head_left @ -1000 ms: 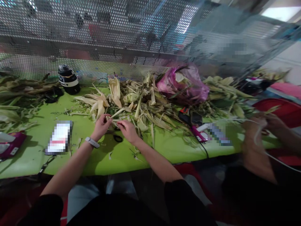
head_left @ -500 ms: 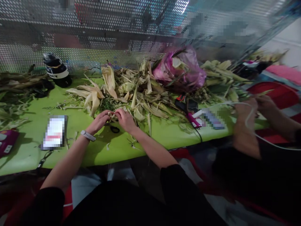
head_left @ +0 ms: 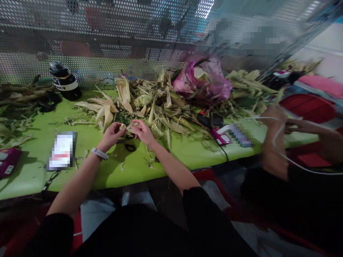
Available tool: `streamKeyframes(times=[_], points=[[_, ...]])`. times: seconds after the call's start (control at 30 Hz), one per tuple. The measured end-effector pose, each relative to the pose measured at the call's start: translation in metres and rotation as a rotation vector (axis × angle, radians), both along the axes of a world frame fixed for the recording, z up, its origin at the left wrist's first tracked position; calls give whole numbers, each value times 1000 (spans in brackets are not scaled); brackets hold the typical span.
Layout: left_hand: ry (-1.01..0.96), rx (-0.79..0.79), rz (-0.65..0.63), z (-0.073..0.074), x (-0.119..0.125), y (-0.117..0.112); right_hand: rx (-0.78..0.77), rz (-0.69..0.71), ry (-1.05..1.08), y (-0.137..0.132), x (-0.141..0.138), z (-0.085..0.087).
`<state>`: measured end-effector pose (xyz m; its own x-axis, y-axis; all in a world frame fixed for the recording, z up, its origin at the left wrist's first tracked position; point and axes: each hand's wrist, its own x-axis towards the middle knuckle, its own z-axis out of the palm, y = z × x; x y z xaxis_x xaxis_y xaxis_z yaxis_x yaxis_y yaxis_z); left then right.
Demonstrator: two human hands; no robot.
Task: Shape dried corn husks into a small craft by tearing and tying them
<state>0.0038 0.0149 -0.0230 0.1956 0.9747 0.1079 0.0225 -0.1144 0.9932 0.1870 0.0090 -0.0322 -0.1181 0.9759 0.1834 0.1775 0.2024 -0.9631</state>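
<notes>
Head view: left hand [head_left: 112,135] grips a small, pale, dry husk piece [head_left: 122,127], right hand [head_left: 144,132] looser over it

Nearest, two black cloth sleeves [head_left: 61,228] lead to bare forearms, the left one wearing a light-grey wristband [head_left: 100,153]. On the lime-green tabletop [head_left: 112,176], a dark-edged phone with a bright, pixelated screen [head_left: 61,150] lies to the left, and a small black loop [head_left: 130,147] lies just this side of the hands.

The left thumb and fingers close on the husk piece, which is held between the hands, in front of the pile. Half a second ago the fingertips nearly met; now the right fingers are less bunched and more of the pale material shows. This suggests a change of grip, with the piece not set down. Whether the right fingers pinch it, I cannot tell.

Beyond spreads a tangled pile of straw-coloured and greenish husks [head_left: 122,89], with a black bottle with a white band [head_left: 65,85] behind its left side and a translucent pink plastic bag [head_left: 183,81] toward its right. Farthest stands a grey perforated metal panel [head_left: 107,45].
</notes>
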Motion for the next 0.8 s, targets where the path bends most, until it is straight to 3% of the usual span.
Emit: streamKeyframes(times=[0.1,0.2,0.33,0.43,0.57,0.8], points=[[-83,-94,84,-2,-4,5,-20,87,146,-1,4,10],[-117,-155,83,-3,-5,6,12,167,235,-3,5,15],[-126,-188,-7,1,-2,0,99,62,120,-1,2,10],[-103,-155,-45,4,2,-6,168,21,87,1,1,4],[-71,-98,-42,3,5,-7,55,178,57,2,2,1],[28,12,-18,-5,5,-4,143,77,-62,4,3,-4]])
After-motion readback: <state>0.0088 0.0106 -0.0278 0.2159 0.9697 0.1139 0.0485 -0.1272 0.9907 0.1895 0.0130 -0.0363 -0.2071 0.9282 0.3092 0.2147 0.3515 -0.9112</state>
